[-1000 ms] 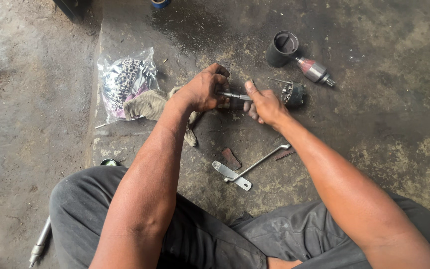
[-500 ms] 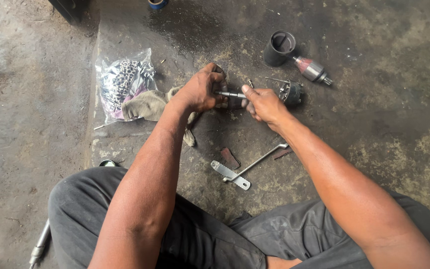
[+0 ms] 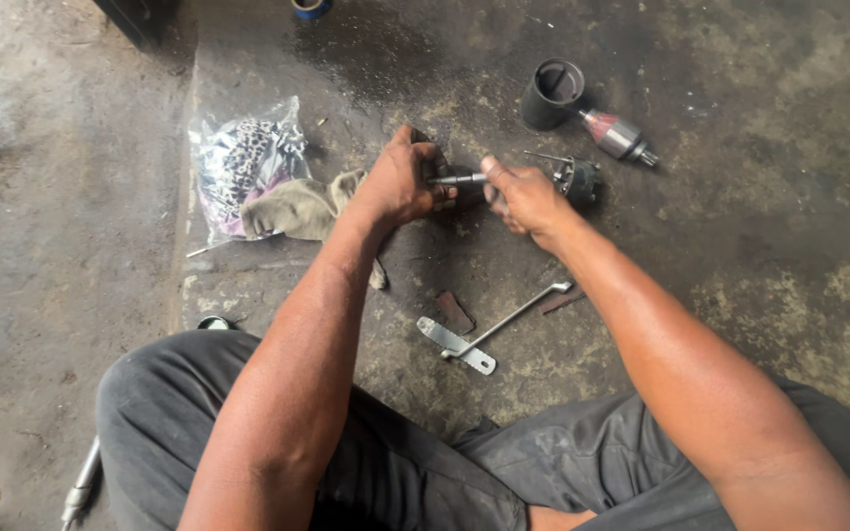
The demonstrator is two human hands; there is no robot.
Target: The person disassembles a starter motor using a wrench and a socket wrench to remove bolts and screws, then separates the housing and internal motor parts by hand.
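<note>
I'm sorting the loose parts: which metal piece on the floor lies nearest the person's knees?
The flat metal bracket, lying against the long spanner just ahead of the legs. The black cylindrical housing and the armature lie far beyond both hands.

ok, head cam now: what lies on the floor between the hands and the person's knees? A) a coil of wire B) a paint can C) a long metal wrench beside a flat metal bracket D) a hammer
C: a long metal wrench lies on the concrete with a flat metal bracket at its near end, below the left hand and right hand, which grip a small metal shaft.
</note>
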